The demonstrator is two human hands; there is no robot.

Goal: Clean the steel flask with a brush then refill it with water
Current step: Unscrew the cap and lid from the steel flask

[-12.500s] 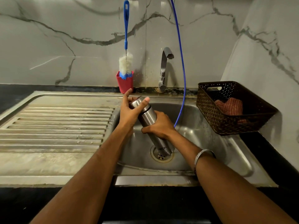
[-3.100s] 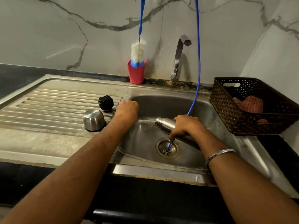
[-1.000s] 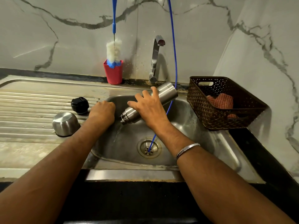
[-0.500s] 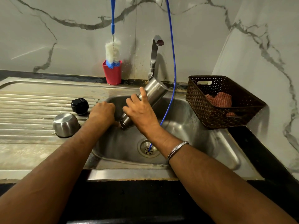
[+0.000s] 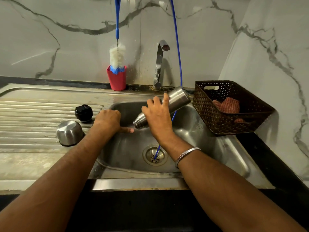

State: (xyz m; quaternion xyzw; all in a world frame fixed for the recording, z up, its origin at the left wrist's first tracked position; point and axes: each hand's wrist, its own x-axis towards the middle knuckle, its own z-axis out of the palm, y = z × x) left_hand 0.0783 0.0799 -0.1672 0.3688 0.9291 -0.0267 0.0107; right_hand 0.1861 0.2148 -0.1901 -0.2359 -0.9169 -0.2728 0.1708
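My right hand [image 5: 158, 118] grips the steel flask [image 5: 177, 99] over the sink basin [image 5: 200, 148], tilted with its open mouth down and to the left and its base up near the basket. My left hand [image 5: 107, 121] rests on the basin's left rim, fingers curled, thumb pointing toward the flask's mouth; it holds nothing. The flask's steel cup [image 5: 69, 132] stands upside down and its black stopper [image 5: 84, 113] sits beside it on the drainboard. The bottle brush [image 5: 117, 54] with a blue handle stands in a red cup [image 5: 116, 79] at the wall.
A steel tap [image 5: 159, 64] rises behind the basin. A thin blue hose [image 5: 177, 47] hangs from above into the drain [image 5: 154, 156]. A dark woven basket [image 5: 230, 106] holding a red checked cloth sits to the right. The ribbed drainboard [image 5: 33, 114] spreads to the left.
Over the last second my right hand has kept the flask tilted mouth-down, shifting it slightly. My left hand stayed on the rim and its thumb now sticks out.
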